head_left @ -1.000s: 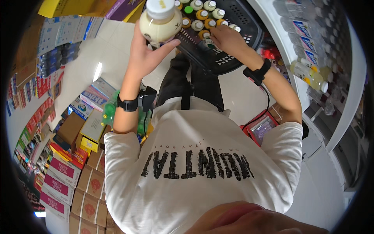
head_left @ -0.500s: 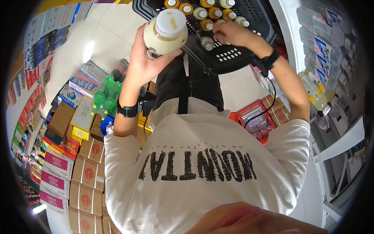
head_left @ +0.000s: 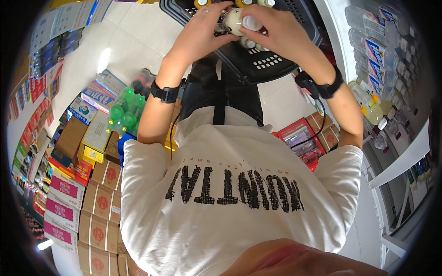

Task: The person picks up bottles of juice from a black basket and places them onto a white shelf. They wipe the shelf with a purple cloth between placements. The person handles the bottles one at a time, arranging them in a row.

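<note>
Both the left hand (head_left: 200, 32) and right hand (head_left: 276, 30) close their fingers around a pale bottle (head_left: 235, 20), probably smooth, rigid and fairly light, best gripped about its body below the white cap (head_left: 252, 22).

Left hand (head_left: 202, 27) and right hand (head_left: 276, 30) clasping pale bottle (head_left: 237, 20), black basket (head_left: 271, 64) beneath

Bright even indoor light, floor glare, strong fisheye bending, dark rim

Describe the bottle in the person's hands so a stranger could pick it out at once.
Start at the black basket at the top of the view, full of small capped bottles. Just above it, the left hand and right hand hold one cream bottle with a white cap; it alone is lifted out.
</note>
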### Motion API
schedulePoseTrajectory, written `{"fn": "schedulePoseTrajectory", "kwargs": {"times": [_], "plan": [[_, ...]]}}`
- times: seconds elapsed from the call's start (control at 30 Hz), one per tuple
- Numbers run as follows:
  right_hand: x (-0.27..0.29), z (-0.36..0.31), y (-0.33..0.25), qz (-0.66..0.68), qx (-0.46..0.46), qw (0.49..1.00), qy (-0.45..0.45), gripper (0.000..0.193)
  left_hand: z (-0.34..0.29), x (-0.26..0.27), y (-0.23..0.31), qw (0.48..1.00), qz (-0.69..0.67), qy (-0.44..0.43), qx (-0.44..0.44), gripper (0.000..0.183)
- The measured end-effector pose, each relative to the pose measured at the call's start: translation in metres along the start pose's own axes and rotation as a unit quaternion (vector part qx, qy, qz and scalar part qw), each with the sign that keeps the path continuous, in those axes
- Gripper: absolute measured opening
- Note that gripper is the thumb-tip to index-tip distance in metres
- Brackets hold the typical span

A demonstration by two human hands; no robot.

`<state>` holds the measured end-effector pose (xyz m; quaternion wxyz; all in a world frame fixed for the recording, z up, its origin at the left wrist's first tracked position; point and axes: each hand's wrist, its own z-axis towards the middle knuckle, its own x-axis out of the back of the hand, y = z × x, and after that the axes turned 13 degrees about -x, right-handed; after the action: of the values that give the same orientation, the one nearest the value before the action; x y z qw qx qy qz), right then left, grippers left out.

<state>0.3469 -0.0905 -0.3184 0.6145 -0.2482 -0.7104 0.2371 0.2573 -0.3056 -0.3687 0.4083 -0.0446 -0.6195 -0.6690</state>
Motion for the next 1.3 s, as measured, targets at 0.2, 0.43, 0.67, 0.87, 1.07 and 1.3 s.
{"fn": "schedulePoseTrajectory", "kwargs": {"times": [0.2,0.43,0.67,0.87,1.07,1.3], "plan": [[-0.083,-0.010,0.056,-0.043,-0.022,0.994,-0.095,0.030,-0.026,0.023,-0.007,0.995,-0.026,0.026,0.088,0.058],[-0.143,-0.010,0.118,-0.035,-0.067,0.964,-0.255,0.035,-0.045,0.029,-0.011,0.995,-0.019,0.029,0.094,0.049],[-0.173,0.022,0.139,0.003,-0.067,0.964,-0.258,0.035,-0.047,0.037,-0.004,0.997,-0.014,0.029,0.075,0.044],[-0.169,0.038,0.126,-0.084,-0.087,0.932,-0.343,0.037,-0.031,0.062,0.021,0.997,0.001,0.023,0.074,0.044],[-0.181,0.037,0.157,-0.075,-0.112,0.937,-0.322,0.047,-0.030,0.069,0.028,0.996,0.002,-0.012,0.085,0.043],[-0.084,0.007,0.106,-0.097,-0.124,0.966,-0.204,0.041,-0.019,0.070,0.043,0.998,-0.029,-0.022,0.053,0.040]]}}
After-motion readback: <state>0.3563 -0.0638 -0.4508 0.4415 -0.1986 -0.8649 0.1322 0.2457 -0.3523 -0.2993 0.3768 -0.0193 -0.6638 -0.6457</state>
